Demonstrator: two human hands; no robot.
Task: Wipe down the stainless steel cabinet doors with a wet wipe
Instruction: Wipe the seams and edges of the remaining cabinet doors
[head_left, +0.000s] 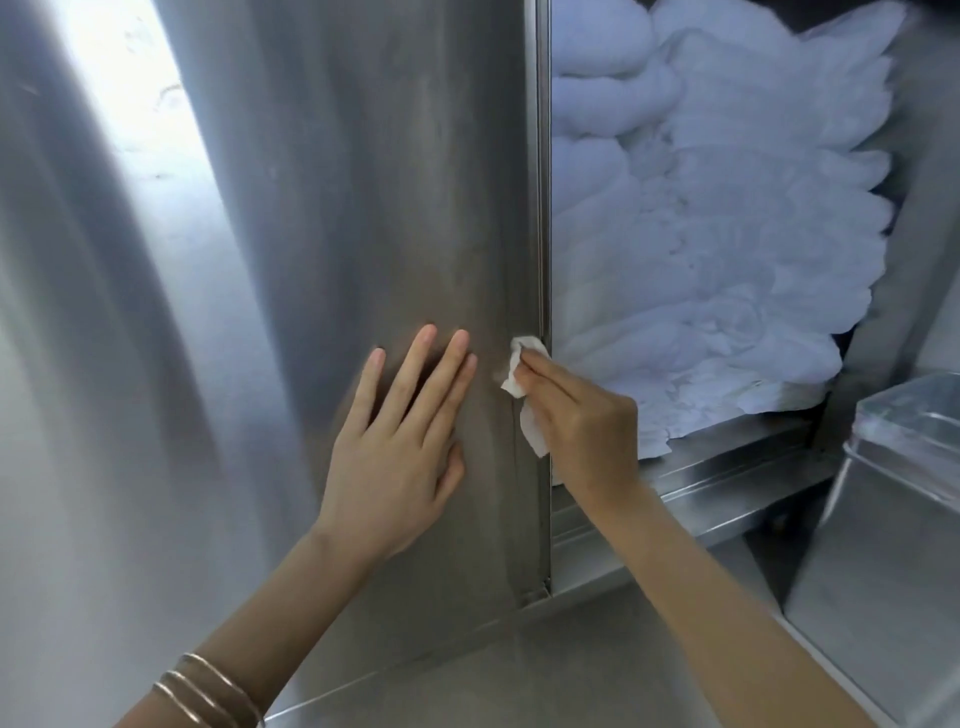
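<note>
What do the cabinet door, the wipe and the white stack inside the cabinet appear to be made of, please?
The cabinet door looks like brushed stainless steel: grey, fine vertical grain, blurred reflections. The wipe is thin white paper or nonwoven sheet, crumpled in the right hand; dampness cannot be seen. The white stack is probably folded cloth, with soft rounded edges.

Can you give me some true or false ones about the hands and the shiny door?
1. The right hand pinches the wipe. True.
2. The left hand holds a sponge. False: it lies flat on the door and holds nothing.
3. The wipe is at the door's right edge. True.
4. The shelf beside the door is full of plates. False: white cloths are piled there.
5. Bangles are on the left wrist. True.
</note>
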